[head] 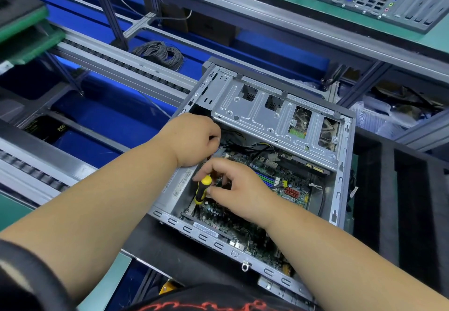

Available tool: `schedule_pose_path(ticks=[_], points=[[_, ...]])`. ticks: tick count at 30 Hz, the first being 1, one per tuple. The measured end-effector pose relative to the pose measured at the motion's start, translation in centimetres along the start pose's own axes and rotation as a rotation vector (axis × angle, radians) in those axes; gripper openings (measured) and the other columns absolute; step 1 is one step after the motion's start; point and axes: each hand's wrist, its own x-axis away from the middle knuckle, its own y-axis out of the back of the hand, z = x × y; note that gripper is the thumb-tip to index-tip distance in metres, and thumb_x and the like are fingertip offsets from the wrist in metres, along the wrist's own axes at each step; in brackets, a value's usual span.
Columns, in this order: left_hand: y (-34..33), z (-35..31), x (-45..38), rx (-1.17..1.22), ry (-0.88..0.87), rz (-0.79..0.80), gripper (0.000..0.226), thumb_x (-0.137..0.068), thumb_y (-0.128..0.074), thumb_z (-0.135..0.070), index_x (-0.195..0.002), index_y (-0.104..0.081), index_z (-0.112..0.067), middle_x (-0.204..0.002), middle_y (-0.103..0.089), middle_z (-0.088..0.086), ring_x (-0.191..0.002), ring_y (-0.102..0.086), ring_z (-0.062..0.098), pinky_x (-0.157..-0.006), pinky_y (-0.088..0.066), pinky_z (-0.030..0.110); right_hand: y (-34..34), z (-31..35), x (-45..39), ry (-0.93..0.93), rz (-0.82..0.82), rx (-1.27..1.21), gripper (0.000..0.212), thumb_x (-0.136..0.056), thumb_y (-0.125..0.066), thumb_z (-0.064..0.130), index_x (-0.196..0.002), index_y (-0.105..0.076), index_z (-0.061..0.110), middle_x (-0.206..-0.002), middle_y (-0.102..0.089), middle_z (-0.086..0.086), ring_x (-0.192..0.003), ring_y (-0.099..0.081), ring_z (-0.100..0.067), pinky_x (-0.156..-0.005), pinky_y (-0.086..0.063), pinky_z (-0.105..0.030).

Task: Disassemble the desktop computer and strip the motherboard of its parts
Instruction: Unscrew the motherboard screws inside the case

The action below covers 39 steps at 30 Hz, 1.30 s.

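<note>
Gripping screwdriver (202, 189), right hand (239, 188) over motherboard (289, 184).

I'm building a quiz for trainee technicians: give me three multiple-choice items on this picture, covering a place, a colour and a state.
1. Where is the screwdriver?
A. inside the open computer case
B. on the conveyor
C. on the upper shelf

2. What colours is the screwdriver handle?
A. red and white
B. yellow and black
C. all blue

3. How is the right hand?
A. flat on the bench
B. hanging idle
C. gripping the screwdriver

Answers: 1 A, the tool stands over the motherboard within the case walls. 2 B, a yellow cap and black grip show. 3 C, fingers and thumb curl round the handle.
</note>
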Motion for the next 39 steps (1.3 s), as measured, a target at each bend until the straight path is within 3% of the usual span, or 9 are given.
schedule_pose_path(ticks=[6, 11, 15, 17, 20, 25, 30, 35, 39], points=[[0.05, -0.02, -0.08, 0.006, 0.005, -0.005, 0.025, -0.088, -0.042, -0.035, -0.084, -0.066, -0.028, -0.086, -0.062, -0.005, -0.077, -0.057, 0.018, -0.067, -0.050, 0.035, -0.31, -0.26, -0.25, 0.043, -0.033, -0.033, 0.023, -0.075, -0.082, 0.017, -0.092, -0.068, 0.020, -0.099, -0.050, 0.009, -0.081, -0.054, -0.009, -0.072, -0.047, -0.023], [0.03, 0.03, -0.04, 0.011, 0.007, -0.013, 0.025, -0.087, -0.042, -0.036, -0.085, -0.066, -0.028, -0.085, -0.062, -0.006, -0.077, -0.057, 0.017, -0.067, -0.051, 0.036, -0.18, -0.26, -0.28, 0.002, -0.041, 0.000, 0.030, -0.081, -0.072, 0.007, -0.102, -0.065, 0.027, -0.103, -0.061, 0.009, -0.085, -0.060, -0.012, -0.079, -0.052, -0.030], [-0.01, -0.02, -0.03, 0.002, 0.008, -0.017, 0.026, -0.087, -0.041, -0.037, -0.084, -0.066, -0.029, -0.084, -0.063, -0.006, -0.075, -0.058, 0.016, -0.065, -0.052, 0.035, 0.21, -0.07, 0.06, -0.001, -0.039, 0.012, 0.028, -0.081, -0.068, 0.006, -0.098, -0.068, 0.028, -0.094, -0.063, 0.025, -0.070, -0.055, 0.006, -0.065, -0.041, -0.008], [-0.04, -0.04, -0.05, 0.000, 0.008, -0.016, 0.027, -0.087, -0.041, -0.037, -0.084, -0.066, -0.029, -0.085, -0.063, -0.005, -0.075, -0.058, 0.017, -0.065, -0.051, 0.036, 0.25, 0.00, 0.11, 0.002, -0.031, -0.029, 0.027, -0.078, -0.068, 0.001, -0.096, -0.070, 0.022, -0.092, -0.064, 0.020, -0.065, -0.053, 0.004, -0.062, -0.038, -0.006], [-0.12, -0.01, -0.10, -0.001, 0.006, -0.013, 0.026, -0.087, -0.042, -0.036, -0.084, -0.066, -0.028, -0.086, -0.063, -0.005, -0.077, -0.058, 0.018, -0.066, -0.051, 0.036, -0.10, 0.05, 0.01, 0.053, -0.014, -0.061, 0.019, -0.074, -0.081, 0.008, -0.089, -0.069, 0.013, -0.097, -0.061, -0.002, -0.068, -0.051, -0.010, -0.063, -0.038, -0.011], [-0.09, 0.01, -0.11, 0.004, 0.010, -0.008, 0.026, -0.087, -0.041, -0.037, -0.084, -0.066, -0.029, -0.085, -0.063, -0.006, -0.076, -0.058, 0.017, -0.067, -0.052, 0.038, 0.00, -0.08, -0.13, 0.060, -0.032, -0.024, 0.021, -0.073, -0.084, 0.017, -0.089, -0.072, 0.018, -0.094, -0.055, 0.003, -0.075, -0.051, -0.005, -0.069, -0.042, -0.017], [-0.12, 0.04, -0.12, 0.015, 0.014, -0.005, 0.026, -0.086, -0.040, -0.037, -0.083, -0.065, -0.029, -0.085, -0.061, -0.007, -0.076, -0.057, 0.016, -0.067, -0.052, 0.039, 0.35, -0.26, 0.01, 0.014, 0.008, -0.022, 0.032, -0.080, -0.072, 0.002, -0.104, -0.067, 0.022, -0.106, -0.060, 0.007, -0.088, -0.062, -0.009, -0.086, -0.053, -0.033], [-0.03, 0.07, -0.12, 0.008, 0.002, -0.003, 0.027, -0.087, -0.039, -0.036, -0.084, -0.065, -0.029, -0.085, -0.061, -0.007, -0.076, -0.057, 0.016, -0.068, -0.052, 0.039, 0.10, -0.36, 0.11, 0.071, -0.016, 0.107, 0.030, -0.077, -0.077, 0.015, -0.102, -0.068, 0.029, -0.104, -0.062, 0.014, -0.090, -0.052, 0.008, -0.077, -0.037, -0.007], [-0.04, 0.03, -0.13, 0.002, 0.002, -0.005, 0.028, -0.086, -0.040, -0.036, -0.083, -0.066, -0.026, -0.084, -0.063, -0.005, -0.075, -0.059, 0.017, -0.066, -0.052, 0.039, -0.02, -0.46, -0.10, 0.107, -0.057, 0.101, 0.026, -0.073, -0.084, 0.024, -0.094, -0.069, 0.024, -0.097, -0.060, 0.010, -0.084, -0.052, -0.002, -0.071, -0.038, -0.011]])
